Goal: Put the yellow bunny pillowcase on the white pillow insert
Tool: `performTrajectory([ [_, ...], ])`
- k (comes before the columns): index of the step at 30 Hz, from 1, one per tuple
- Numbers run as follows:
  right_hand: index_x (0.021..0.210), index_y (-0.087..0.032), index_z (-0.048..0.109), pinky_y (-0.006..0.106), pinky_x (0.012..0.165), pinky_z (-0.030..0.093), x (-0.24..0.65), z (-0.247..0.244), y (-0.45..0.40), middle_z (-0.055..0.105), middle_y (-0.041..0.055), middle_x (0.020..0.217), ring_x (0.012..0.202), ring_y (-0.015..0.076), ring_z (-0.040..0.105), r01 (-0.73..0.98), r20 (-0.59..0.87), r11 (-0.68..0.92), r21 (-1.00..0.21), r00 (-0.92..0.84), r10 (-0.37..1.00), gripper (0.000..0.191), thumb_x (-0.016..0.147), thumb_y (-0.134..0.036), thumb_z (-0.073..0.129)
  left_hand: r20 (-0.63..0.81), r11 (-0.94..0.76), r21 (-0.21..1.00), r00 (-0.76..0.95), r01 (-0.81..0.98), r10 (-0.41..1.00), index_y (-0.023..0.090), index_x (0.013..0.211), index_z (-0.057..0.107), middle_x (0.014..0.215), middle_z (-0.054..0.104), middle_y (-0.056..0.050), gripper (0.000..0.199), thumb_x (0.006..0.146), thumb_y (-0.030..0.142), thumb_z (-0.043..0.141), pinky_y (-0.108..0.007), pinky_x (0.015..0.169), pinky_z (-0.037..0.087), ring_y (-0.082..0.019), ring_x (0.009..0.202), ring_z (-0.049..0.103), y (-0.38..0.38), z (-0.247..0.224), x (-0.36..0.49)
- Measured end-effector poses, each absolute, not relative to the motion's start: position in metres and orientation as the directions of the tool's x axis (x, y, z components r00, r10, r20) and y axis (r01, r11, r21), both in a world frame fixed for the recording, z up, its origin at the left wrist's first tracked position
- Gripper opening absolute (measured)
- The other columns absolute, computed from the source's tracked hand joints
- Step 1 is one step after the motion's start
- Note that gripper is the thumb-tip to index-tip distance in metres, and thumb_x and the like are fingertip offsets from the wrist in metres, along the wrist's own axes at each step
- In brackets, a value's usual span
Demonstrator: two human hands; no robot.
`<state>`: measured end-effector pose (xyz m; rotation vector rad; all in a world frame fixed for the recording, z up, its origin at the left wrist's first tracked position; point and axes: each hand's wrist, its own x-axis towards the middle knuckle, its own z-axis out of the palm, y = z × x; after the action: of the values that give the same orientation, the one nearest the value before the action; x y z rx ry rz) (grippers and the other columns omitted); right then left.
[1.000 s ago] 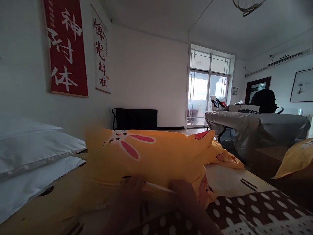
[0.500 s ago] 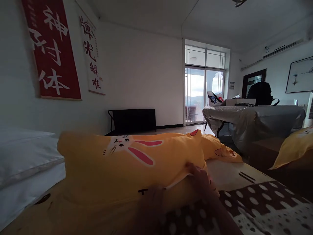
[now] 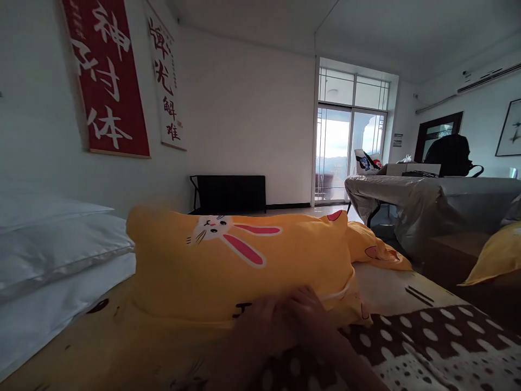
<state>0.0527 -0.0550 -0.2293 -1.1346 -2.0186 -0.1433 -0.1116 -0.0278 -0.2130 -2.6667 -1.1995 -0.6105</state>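
Observation:
A plump yellow pillow (image 3: 195, 271) in a rabbit-printed pillowcase lies on its side across the bed. My left hand (image 3: 258, 320), dim and blurred, is at the pillow's near side with its fingers curled against the fabric. Right beside it, my right hand (image 3: 304, 307) has its fingers bent on the pillowcase's edge, so close that the two hands nearly touch. A pale seam or opening edge runs from the right hand toward the pillow's right end. The exact fingertip grip of both hands is hidden in shadow.
White pillows (image 3: 77, 250) are stacked at the left. Loose yellow fabric (image 3: 378, 247) trails past the pillow's right end. A brown dotted cloth (image 3: 439, 331) covers the near right of the bed. Another yellow pillow (image 3: 499, 252) is at far right, near a covered table (image 3: 415, 195).
My right hand has moved left along the pillow's edge to meet my left hand. The pale gap between the hands no longer shows. The view has turned slightly left.

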Motion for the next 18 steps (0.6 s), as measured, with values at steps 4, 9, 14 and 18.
performTrajectory([
  [4, 0.092, -0.022, 0.062, 0.028, 0.078, 0.037, 0.054, -0.228, -0.055, 0.060, 0.0022, 0.094, 0.091, 0.0168, 0.048, 0.709, 0.716, 0.645, -0.284, -0.291, 0.635, 0.023, 0.079, -0.004, 0.054, 0.315, -0.610, 0.192, 0.540, 0.769, 0.780, 0.018, 0.085, 0.059, 0.091, 0.060, -0.006, 0.028, 0.088, 0.017, 0.031, -0.034, 0.075, 0.038, -0.020, 0.084, 0.053, -0.044, -0.190, -0.112],
  [9, 0.088, -0.021, 0.058, 0.029, 0.078, 0.035, 0.053, -0.225, -0.058, 0.060, 0.0021, 0.095, 0.091, 0.0171, 0.047, 0.692, 0.693, 0.654, -0.306, -0.310, 0.651, 0.022, 0.078, -0.002, 0.055, 0.286, -0.529, 0.150, 0.476, 0.835, 0.832, 0.016, 0.086, 0.059, 0.097, 0.060, -0.009, 0.032, 0.087, 0.015, 0.028, -0.043, 0.084, 0.033, -0.026, 0.096, 0.050, -0.053, -0.178, -0.113],
  [14, 0.082, -0.020, 0.053, 0.028, 0.075, 0.034, 0.054, -0.227, -0.056, 0.058, 0.0010, 0.089, 0.086, 0.0166, 0.046, 0.705, 0.702, 0.648, -0.289, -0.304, 0.644, 0.018, 0.076, -0.003, 0.053, 0.317, -0.484, 0.107, 0.431, 0.869, 0.845, 0.016, 0.084, 0.059, 0.093, 0.060, -0.008, 0.034, 0.087, 0.014, 0.026, -0.042, 0.081, 0.031, -0.026, 0.094, 0.051, -0.053, -0.175, -0.121],
  [18, 0.081, -0.020, 0.051, 0.028, 0.076, 0.033, 0.055, -0.227, -0.055, 0.057, 0.0007, 0.089, 0.086, 0.0160, 0.045, 0.694, 0.701, 0.656, -0.299, -0.307, 0.644, 0.020, 0.073, -0.001, 0.053, 0.327, -0.464, 0.100, 0.412, 0.880, 0.851, 0.016, 0.086, 0.060, 0.094, 0.060, -0.008, 0.032, 0.087, 0.014, 0.028, -0.042, 0.080, 0.031, -0.027, 0.094, 0.052, -0.052, -0.173, -0.124],
])
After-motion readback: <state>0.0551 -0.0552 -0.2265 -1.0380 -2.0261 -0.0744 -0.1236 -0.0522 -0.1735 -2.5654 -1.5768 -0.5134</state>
